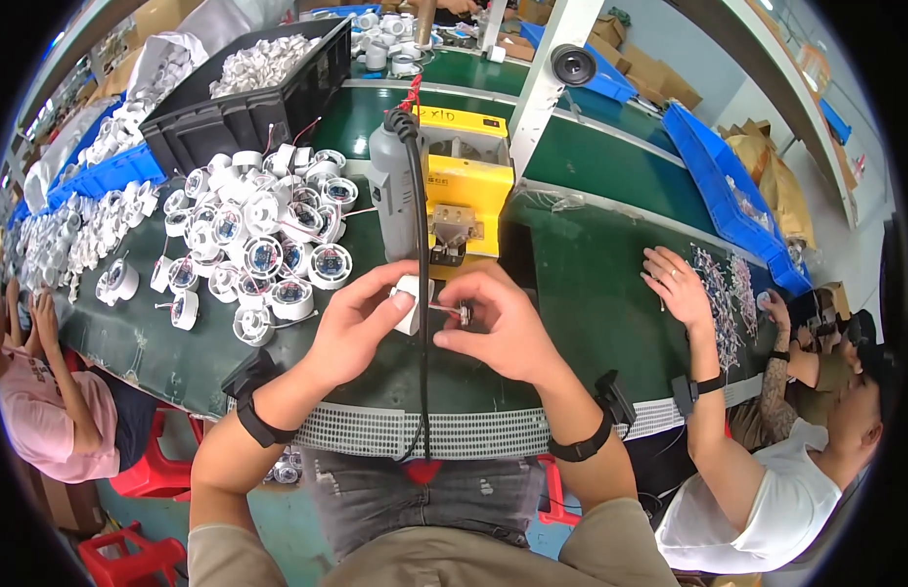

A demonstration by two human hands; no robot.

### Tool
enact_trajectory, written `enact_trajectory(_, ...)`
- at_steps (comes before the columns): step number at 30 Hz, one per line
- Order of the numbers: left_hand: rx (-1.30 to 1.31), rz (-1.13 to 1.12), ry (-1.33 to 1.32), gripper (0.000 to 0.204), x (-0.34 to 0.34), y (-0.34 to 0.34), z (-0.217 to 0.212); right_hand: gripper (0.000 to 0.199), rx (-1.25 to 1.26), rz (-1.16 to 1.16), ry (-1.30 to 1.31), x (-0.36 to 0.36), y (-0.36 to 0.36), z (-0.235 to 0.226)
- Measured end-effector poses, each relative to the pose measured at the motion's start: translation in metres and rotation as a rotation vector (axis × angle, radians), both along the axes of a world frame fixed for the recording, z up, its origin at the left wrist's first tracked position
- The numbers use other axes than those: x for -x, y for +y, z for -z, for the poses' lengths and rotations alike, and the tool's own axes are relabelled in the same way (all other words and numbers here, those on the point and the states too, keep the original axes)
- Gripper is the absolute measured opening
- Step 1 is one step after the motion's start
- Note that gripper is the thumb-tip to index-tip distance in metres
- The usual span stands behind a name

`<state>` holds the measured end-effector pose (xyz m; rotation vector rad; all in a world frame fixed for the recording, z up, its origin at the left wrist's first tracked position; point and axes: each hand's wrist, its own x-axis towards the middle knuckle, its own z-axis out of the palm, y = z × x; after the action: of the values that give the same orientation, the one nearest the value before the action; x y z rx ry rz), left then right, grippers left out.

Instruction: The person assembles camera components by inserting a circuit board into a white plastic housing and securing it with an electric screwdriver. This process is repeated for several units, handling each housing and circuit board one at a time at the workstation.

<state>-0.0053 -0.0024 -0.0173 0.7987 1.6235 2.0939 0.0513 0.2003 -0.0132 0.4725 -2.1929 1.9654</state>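
Observation:
My left hand (356, 328) is closed around a white plastic housing (409, 299), held just in front of the yellow machine (465, 191). Between the fingertips of my right hand (508, 328) is a small dark part with metallic spots (464, 313); its exact kind is too small to tell. Thin wires seem to run from it toward the housing. A black cable (421, 225) hangs down in front of the machine and passes between my hands. Beside the machine's left side stands a grey tool body (387, 186), to which that cable runs.
Left of my hands lies a pile of white round housings (263, 215), several with circuit boards. Behind it stands a black crate (248, 112) of small white parts. A white post (552, 108) rises behind the machine. At right, a co-worker's hand (677, 284) is near bundled wires (718, 303).

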Motion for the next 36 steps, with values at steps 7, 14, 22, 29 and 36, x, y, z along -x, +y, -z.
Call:
enact_trajectory(7, -0.161, 0.005, -0.073, 0.039, 0.001, -0.002, 0.006, 0.016, 0.166, 0.096, -0.112, -0.008, 0.002, -0.013)
enact_trajectory(14, -0.192, 0.103, -0.032, 0.045, -0.002, 0.001, 0.012, 0.016, 0.305, 0.053, -0.036, -0.007, -0.020, -0.010)
enact_trajectory(22, -0.251, 0.228, -0.095, 0.053, -0.007, 0.006, 0.017, 0.019, 0.056, 0.245, 0.101, -0.011, -0.022, 0.004)
enact_trajectory(29, -0.261, 0.303, -0.109, 0.066, -0.018, 0.009, 0.007, 0.029, -0.053, 0.476, 0.367, -0.006, -0.032, 0.002)
enact_trajectory(36, -0.004, 0.145, -0.049, 0.043, -0.006, 0.010, 0.010, 0.021, 0.030, 0.288, 0.073, 0.000, -0.017, 0.012)
